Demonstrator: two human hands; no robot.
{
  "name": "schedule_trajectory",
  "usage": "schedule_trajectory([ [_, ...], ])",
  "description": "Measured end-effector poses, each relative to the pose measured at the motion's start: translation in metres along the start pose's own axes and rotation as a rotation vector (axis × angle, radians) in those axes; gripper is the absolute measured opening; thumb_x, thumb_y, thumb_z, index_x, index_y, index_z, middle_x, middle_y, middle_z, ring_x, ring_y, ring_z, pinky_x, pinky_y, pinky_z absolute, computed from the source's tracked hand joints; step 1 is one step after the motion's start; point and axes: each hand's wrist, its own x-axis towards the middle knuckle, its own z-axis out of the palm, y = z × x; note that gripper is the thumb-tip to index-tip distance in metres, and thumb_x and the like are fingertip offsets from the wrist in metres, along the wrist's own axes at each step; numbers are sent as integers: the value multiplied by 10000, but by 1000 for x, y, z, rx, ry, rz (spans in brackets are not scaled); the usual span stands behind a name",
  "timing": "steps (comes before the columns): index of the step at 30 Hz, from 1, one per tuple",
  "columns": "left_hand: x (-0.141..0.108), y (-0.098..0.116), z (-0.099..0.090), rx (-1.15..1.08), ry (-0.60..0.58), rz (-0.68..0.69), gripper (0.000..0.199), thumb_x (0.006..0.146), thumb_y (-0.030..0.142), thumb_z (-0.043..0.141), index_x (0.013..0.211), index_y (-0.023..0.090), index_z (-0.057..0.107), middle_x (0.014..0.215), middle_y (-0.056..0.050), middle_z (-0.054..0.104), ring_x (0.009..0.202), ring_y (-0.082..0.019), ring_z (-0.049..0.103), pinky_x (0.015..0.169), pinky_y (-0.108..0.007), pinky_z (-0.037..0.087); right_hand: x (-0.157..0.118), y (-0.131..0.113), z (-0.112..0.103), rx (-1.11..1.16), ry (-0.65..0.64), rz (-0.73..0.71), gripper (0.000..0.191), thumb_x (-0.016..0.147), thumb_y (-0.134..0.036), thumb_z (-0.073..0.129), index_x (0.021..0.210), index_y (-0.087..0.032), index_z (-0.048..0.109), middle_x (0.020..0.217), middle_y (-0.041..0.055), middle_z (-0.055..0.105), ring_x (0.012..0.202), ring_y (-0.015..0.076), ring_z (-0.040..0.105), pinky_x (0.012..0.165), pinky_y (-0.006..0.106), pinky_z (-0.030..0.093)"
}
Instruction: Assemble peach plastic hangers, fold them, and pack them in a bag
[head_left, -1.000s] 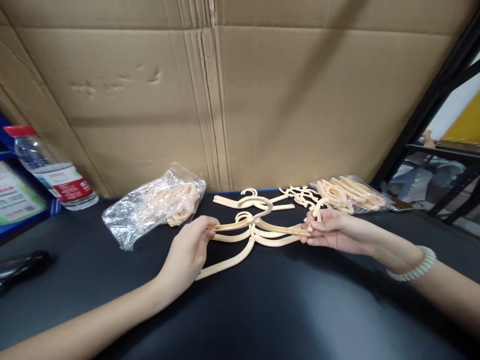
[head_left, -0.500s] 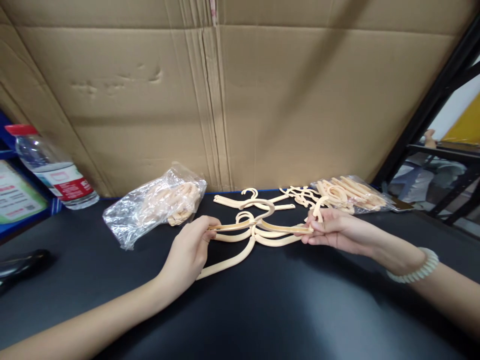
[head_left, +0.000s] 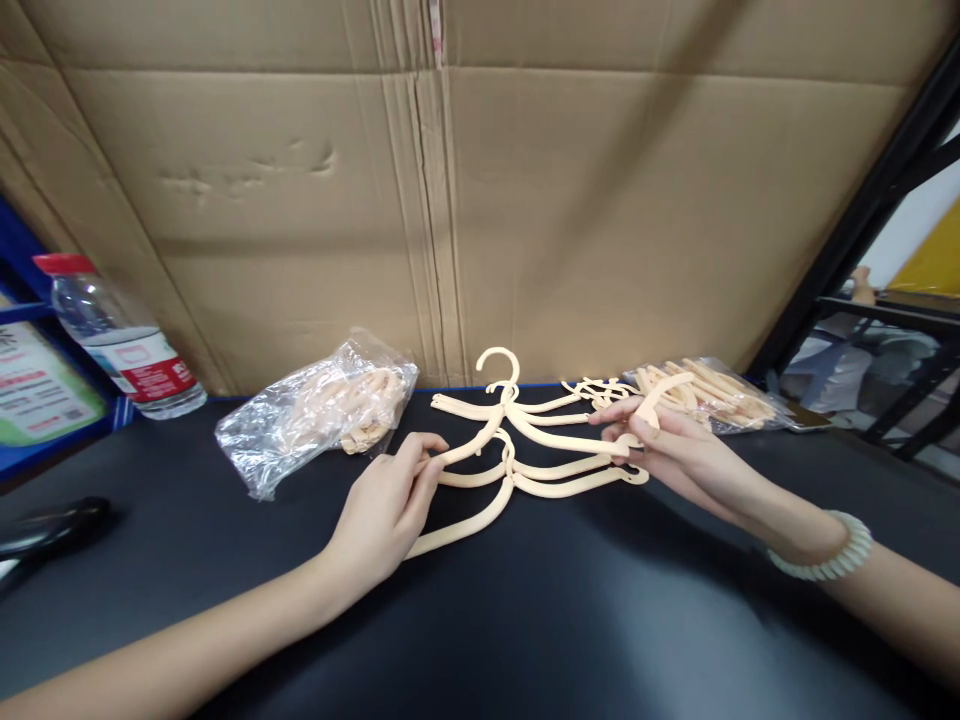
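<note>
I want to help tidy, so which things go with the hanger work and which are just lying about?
Probably hanger work:
held hanger
curved piece in the right hand
other hangers
loose pieces
left parts bag
right parts bag

Probably just lying about:
red-capped bottle
dark object

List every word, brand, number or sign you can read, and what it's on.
No text is legible.
Bottle, red-and-white label: too blurred.
White-and-green panel at left: print too blurred.
Held hanger: no text visible.
</note>
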Motion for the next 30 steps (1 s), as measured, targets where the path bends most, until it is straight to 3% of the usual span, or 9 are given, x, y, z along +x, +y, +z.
schedule_trajectory([
  [4,2,7,-7,81,-43,66,215,997,364,322,998,214,476,556,67,502,556,-188,522,674,-341,393,7,-3,-18,22,116,-28,276,811,-490,691,856,-217,698,747,8,582,684,142,523,633,282,458],
  [7,1,15,-18,191,-99,139,245,1005,338,296,882,209,464,697,19,590,660,-196,558,740,-384,384,14,-4,-36,17,217,-45,287,774,-497,704,739,-215,672,676,-3,550,603,131,489,559,272,433],
  [11,-8,28,-27,444,-168,275,265,973,315,346,785,200,495,790,-26,579,775,-239,560,861,-493,350,21,-1,-49,-64,324,-104,282,764,-460,703,655,-206,648,741,12,569,686,142,506,616,275,443],
  [14,-18,36,-24,461,-152,337,189,942,301,412,820,204,519,825,-29,569,815,-246,556,902,-505,334,20,0,-47,-200,338,-130,292,804,-458,660,646,-214,642,762,26,587,752,173,534,688,316,452],
  [17,-26,40,-17,383,-159,367,86,904,282,483,912,214,534,902,-31,590,869,-247,560,911,-475,342,13,-7,-38,-520,202,-185,294,846,-470,621,693,-220,649,763,30,616,775,198,564,729,350,446],
  [20,-28,37,-11,345,-183,358,81,885,237,502,959,217,530,930,-32,600,867,-245,567,866,-442,372,5,-15,-26,-859,-124,-240,225,853,-423,649,816,-202,672,827,40,649,793,194,577,742,344,446],
  [23,-27,32,-7,332,-195,357,97,904,178,455,969,215,517,927,-34,608,830,-241,571,798,-419,395,-2,-14,-16,-994,-411,-283,264,790,-417,740,896,-184,678,880,48,651,820,184,563,735,322,449],
  [26,-25,29,-6,301,-190,384,155,928,118,383,937,209,509,892,-33,612,771,-223,566,735,-389,409,-4,-9,-10,-1072,-525,-290,165,795,-324,749,845,-188,671,825,23,638,823,172,533,726,298,435],
  [30,-25,29,-5,255,-162,395,140,913,132,435,996,206,520,953,-49,616,829,-236,578,730,-381,438,-3,-6,-11,-1105,-535,-267,71,820,-176,684,775,-185,630,773,1,623,797,153,526,719,282,425],
])
